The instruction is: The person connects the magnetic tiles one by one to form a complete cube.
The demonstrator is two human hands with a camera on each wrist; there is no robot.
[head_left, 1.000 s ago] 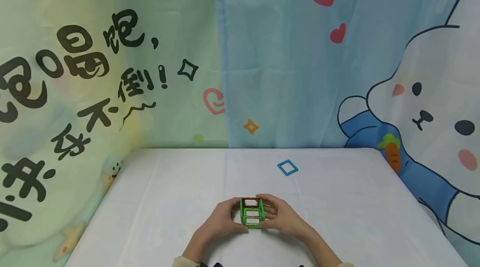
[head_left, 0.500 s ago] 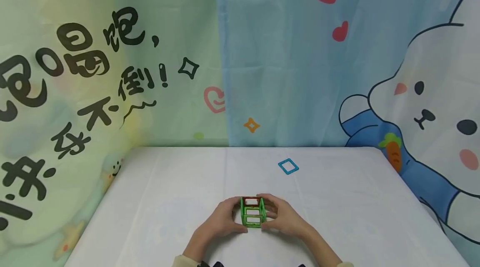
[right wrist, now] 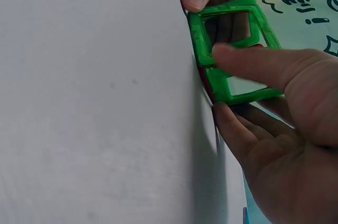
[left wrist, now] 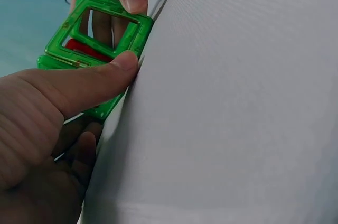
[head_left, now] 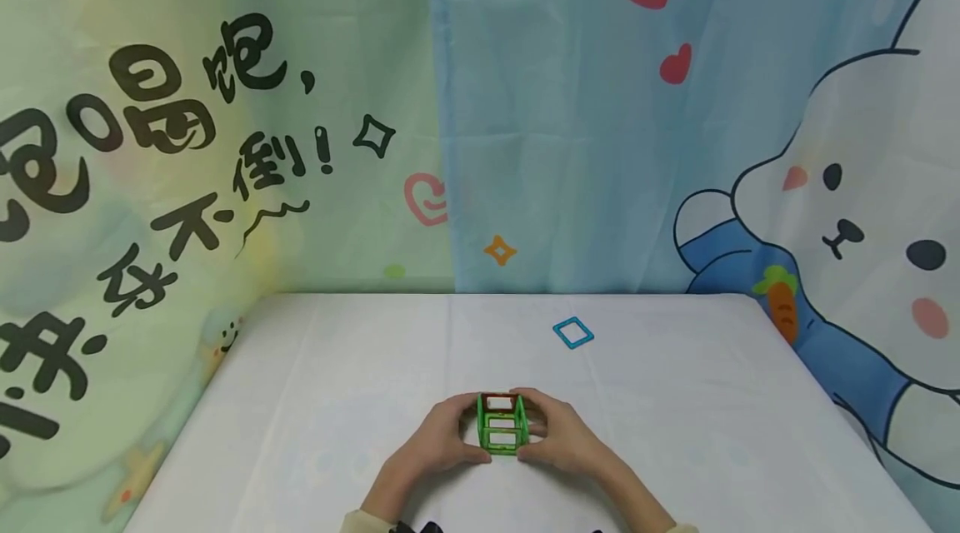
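A small box of green magnetic tiles with a red tile at its far side is low over the white table, between both hands. My left hand grips its left side; in the left wrist view the thumb lies across a green tile frame. From the right, my right hand holds the opposite side, thumb along the near edge and fingers behind. The right wrist view shows that thumb over the open green frame. Part of the red tile shows through the frames. Fingers hide the box's sides.
A blue diamond-lying square tile lies flat towards the back of the white table, right of centre. Behind the table hangs a printed curtain with hearts, writing and a cartoon animal.
Both hands keep their hold on the green tile box in nearly the same place. The view has shifted slightly; the blue tile lies where it was.
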